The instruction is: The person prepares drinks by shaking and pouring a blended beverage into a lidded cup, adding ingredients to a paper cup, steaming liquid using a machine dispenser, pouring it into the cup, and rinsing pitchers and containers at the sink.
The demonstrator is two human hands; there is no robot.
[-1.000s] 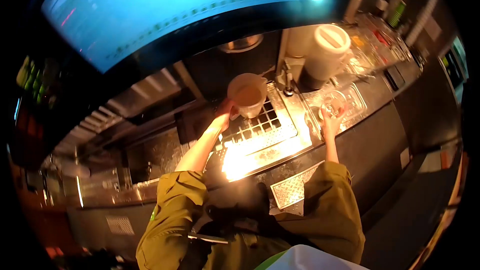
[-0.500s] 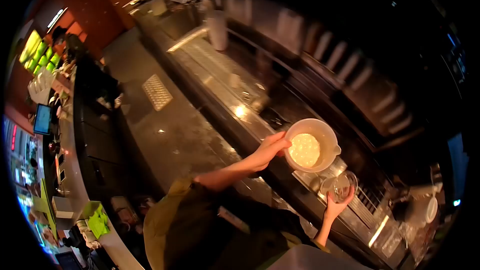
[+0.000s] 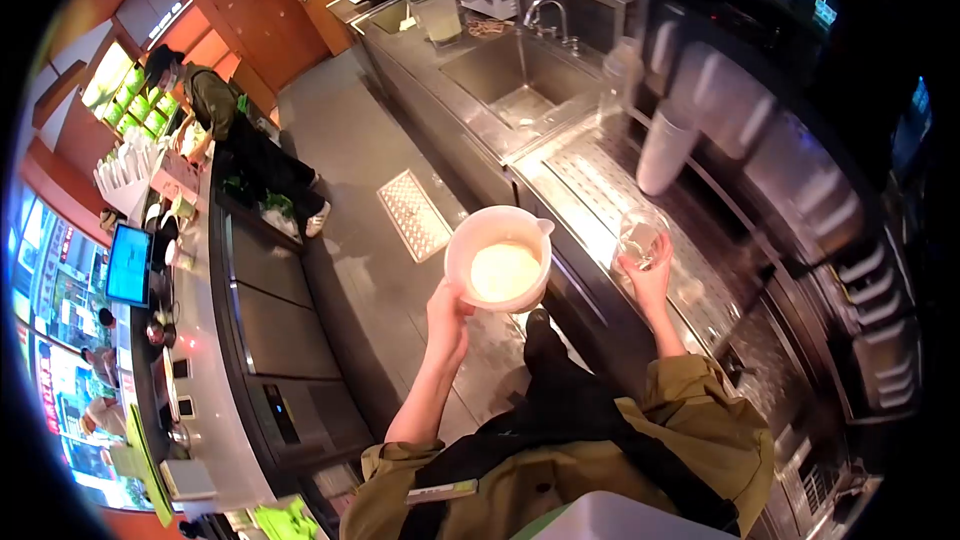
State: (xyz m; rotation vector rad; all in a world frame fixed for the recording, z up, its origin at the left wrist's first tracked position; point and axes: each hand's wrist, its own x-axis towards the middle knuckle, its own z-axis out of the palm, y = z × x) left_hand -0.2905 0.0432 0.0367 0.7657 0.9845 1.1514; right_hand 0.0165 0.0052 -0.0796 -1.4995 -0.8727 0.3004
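Observation:
My left hand (image 3: 448,325) grips a white plastic measuring jug (image 3: 498,228) by its near left side. Pale, creamy liquid (image 3: 505,272) covers the bottom of the jug, and its spout points to the far right. In my right hand (image 3: 652,278) is a small clear glass (image 3: 638,232), with the fingers wrapped round its side. The glass is over the edge of the lit metal drain counter (image 3: 590,175), apart from the jug. What the glass contains, if anything, I cannot make out.
A steel sink (image 3: 520,80) with a tap (image 3: 545,8) lies ahead, a clear pitcher (image 3: 437,18) beyond it. Tall cups (image 3: 668,145) line the right. A perforated floor plate (image 3: 413,215) lies on the floor. At the left counter another person (image 3: 225,120) bends forward.
My view has turned, bringing the sink into sight. Jug and glass have moved along the counter, both still held, and now sit further apart. The other person shows more clearly.

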